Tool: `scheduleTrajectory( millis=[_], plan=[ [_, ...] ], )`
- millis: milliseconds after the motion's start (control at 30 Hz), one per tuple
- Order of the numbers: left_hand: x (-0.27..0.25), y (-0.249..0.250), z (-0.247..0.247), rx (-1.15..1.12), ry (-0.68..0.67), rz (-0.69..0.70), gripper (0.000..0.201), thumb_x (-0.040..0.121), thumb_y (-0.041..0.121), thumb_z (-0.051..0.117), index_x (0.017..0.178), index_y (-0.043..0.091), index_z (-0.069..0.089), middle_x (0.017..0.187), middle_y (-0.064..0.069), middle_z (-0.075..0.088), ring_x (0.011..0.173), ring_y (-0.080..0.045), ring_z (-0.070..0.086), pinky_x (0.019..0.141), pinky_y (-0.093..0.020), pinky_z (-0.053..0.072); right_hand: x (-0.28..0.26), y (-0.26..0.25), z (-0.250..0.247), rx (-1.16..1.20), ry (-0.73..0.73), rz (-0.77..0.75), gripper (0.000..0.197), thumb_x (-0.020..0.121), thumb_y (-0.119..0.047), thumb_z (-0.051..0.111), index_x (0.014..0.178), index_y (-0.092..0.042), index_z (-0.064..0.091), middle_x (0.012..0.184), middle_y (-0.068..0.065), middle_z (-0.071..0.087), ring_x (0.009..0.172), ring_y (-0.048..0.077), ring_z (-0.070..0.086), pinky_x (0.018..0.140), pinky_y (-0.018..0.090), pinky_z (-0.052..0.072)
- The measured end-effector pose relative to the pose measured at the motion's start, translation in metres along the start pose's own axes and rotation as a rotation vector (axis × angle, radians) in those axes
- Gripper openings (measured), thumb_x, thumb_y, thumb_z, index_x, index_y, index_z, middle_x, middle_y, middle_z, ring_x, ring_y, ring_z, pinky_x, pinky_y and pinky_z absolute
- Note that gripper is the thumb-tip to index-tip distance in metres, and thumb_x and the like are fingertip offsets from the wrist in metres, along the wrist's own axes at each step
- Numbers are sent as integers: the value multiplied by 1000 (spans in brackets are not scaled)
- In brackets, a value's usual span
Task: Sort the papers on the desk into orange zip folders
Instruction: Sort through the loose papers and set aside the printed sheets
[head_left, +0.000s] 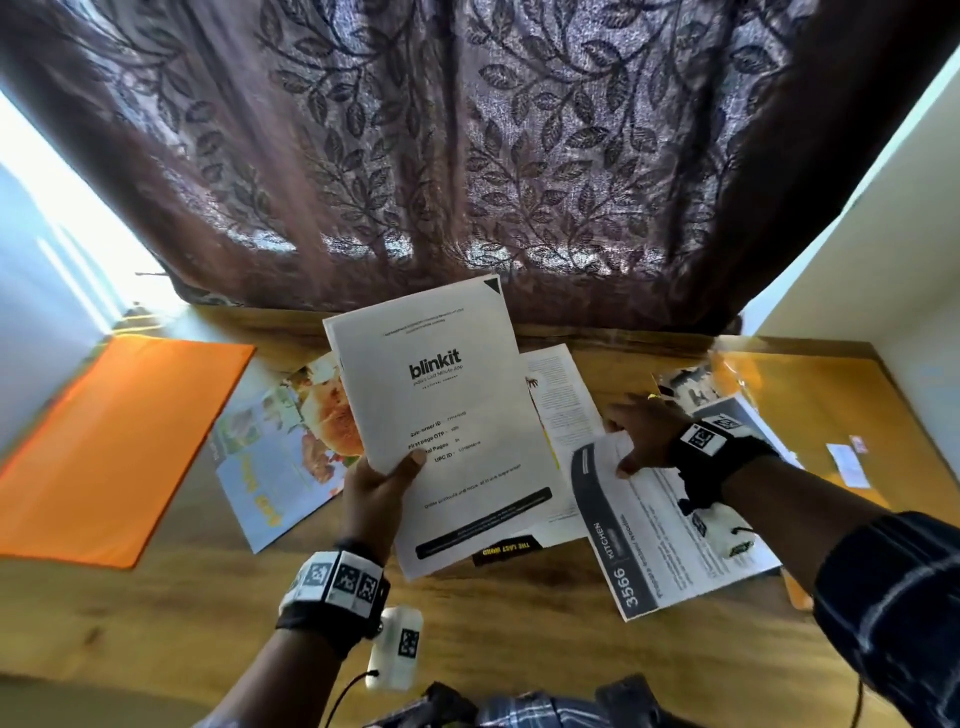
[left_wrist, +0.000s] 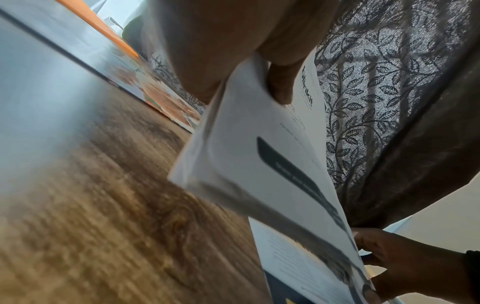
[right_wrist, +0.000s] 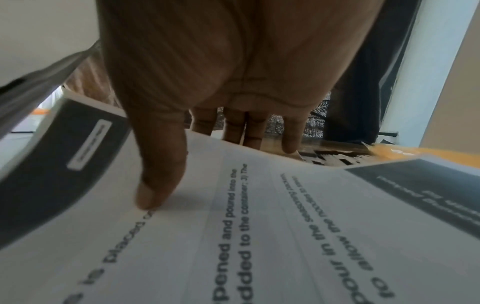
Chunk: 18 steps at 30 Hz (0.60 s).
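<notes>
My left hand (head_left: 384, 488) grips a sheaf of white "blinkit" sheets (head_left: 441, 384) by the lower left edge, thumb (left_wrist: 280, 82) on top, tilted up off the desk. My right hand (head_left: 644, 436) lies with fingers stretched over a grey-and-white "KITCHEN 3566" sheet (head_left: 675, 540). Its thumb tip (right_wrist: 153, 191) presses on that sheet (right_wrist: 259, 226), and the fingertips reach past its far edge. A flat orange zip folder (head_left: 119, 441) lies at the desk's left. A second, amber folder (head_left: 821, 410) lies at the right, partly under papers.
A colourful food brochure (head_left: 291, 447) lies between the left folder and the blinkit sheets. A printed magazine page (head_left: 561, 395) sits under the sheaf. The wooden desk (head_left: 519, 649) ends at a brown leaf-pattern curtain (head_left: 467, 156). White walls flank both sides.
</notes>
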<state>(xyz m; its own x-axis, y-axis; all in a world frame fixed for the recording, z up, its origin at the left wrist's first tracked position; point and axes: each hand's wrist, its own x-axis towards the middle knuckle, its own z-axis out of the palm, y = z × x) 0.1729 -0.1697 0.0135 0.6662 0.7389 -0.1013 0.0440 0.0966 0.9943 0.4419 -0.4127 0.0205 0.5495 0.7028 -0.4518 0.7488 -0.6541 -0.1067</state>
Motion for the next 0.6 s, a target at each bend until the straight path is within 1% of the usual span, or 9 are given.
scheduleTrajectory(
  millis=[133, 200, 267, 300, 400, 467, 500, 567, 600],
  plan=[
    [-1, 0, -3, 9, 43, -24, 13, 88, 3, 69, 93, 15, 72, 85, 10, 78, 77, -10, 73, 67, -30, 59, 1, 3, -2, 73, 19, -41, 30, 74, -23, 79, 100, -22, 65, 105, -1, 68, 101, 23, 61, 73, 31, 41],
    [-1, -2, -3, 21, 58, -39, 13, 88, 4, 70, 93, 16, 72, 85, 11, 78, 77, -10, 73, 69, -33, 59, 0, 9, -3, 145, 21, -72, 24, 77, -20, 77, 100, -17, 72, 106, 2, 70, 102, 24, 62, 79, 34, 45],
    [0, -4, -2, 23, 75, -52, 13, 87, 6, 71, 93, 17, 72, 85, 9, 78, 77, -12, 73, 71, -36, 58, -5, 13, -10, 225, 48, -99, 27, 81, -21, 78, 104, -10, 73, 106, 4, 68, 103, 23, 60, 86, 37, 46],
    [1, -4, -1, 20, 80, -58, 12, 87, 6, 71, 94, 16, 72, 86, 7, 77, 79, -14, 73, 73, -38, 58, -6, 15, -13, 253, 75, -117, 28, 82, -23, 78, 103, -6, 72, 103, 6, 66, 99, 23, 59, 85, 39, 45],
    [3, -4, 5, 21, 88, -69, 11, 88, 7, 71, 95, 14, 72, 86, 7, 77, 81, -17, 72, 74, -38, 57, -8, 27, -22, 358, 195, -210, 25, 82, -22, 79, 83, 0, 68, 79, 7, 60, 78, 24, 57, 70, 40, 41],
    [6, -4, 7, 30, 97, -73, 10, 87, 7, 72, 93, 16, 72, 84, 8, 76, 80, -18, 72, 74, -38, 57, -12, 33, -30, 475, 266, -233, 20, 83, -19, 78, 83, -1, 70, 78, 10, 65, 78, 28, 62, 71, 42, 46],
    [7, -4, 9, 33, 96, -71, 10, 87, 7, 72, 92, 16, 72, 84, 8, 76, 79, -18, 72, 73, -38, 57, -15, 36, -34, 542, 296, -230, 17, 84, -17, 77, 87, -1, 71, 82, 11, 70, 80, 25, 67, 74, 41, 49],
    [9, -4, 12, 43, 95, -65, 10, 86, 8, 73, 90, 16, 72, 80, 9, 76, 74, -14, 73, 69, -34, 56, -22, 36, -38, 731, 335, -197, 11, 85, -7, 74, 95, -2, 72, 88, 2, 73, 79, 2, 70, 73, 25, 54],
    [9, -4, 14, 51, 94, -57, 10, 86, 8, 74, 89, 17, 71, 80, 8, 76, 73, -14, 72, 66, -32, 56, -24, 36, -37, 856, 360, -169, 13, 85, -4, 73, 98, -5, 72, 91, 1, 73, 78, -3, 69, 76, 21, 54]
  ],
)
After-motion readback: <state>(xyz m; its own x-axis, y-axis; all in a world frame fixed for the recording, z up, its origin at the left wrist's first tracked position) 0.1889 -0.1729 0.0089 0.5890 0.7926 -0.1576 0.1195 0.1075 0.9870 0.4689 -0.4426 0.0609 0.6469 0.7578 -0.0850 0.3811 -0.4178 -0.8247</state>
